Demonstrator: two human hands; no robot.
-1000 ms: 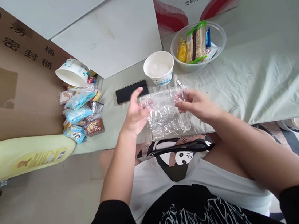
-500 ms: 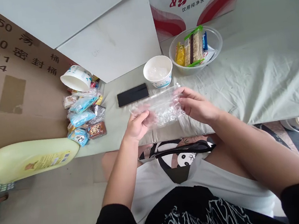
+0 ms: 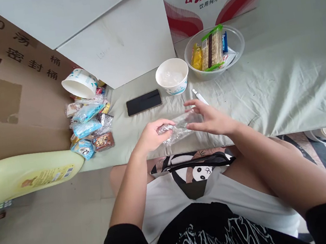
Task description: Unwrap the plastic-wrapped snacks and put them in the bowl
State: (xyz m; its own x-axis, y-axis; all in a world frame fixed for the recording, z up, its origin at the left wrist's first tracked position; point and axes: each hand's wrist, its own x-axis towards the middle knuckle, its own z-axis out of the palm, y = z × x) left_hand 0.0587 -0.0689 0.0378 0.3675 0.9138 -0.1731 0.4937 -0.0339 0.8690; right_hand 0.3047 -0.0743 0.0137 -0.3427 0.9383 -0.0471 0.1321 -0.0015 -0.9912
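Crumpled clear plastic wrap (image 3: 180,131) is bunched in my left hand (image 3: 152,135), its fingers closed round one end just above the cloth near the table's front edge. The loose end stretches right, under and beside my right hand (image 3: 212,119), whose thumb and fingers are spread apart. A slim white tool (image 3: 200,96) lies on the cloth just beyond the right fingers, partly hidden by them. Behind my hands stands a white paper bowl (image 3: 174,89) with clear, crinkled plastic inside. A black phone (image 3: 144,102) lies to its left.
A clear plastic bowl (image 3: 239,50) holds packaged snacks at the back. On the left, several wrapped snacks (image 3: 87,128) lie beneath a tipped paper bowl (image 3: 78,85). A yellow bottle (image 3: 37,172) lies at the left front edge. White boxes (image 3: 128,42) and a cardboard box (image 3: 34,103) border the table.
The plastic, spread between both hands before, is now gathered in my left hand. My right fingers have opened, and the hand has shifted slightly downward. The white tool now shows more fully.
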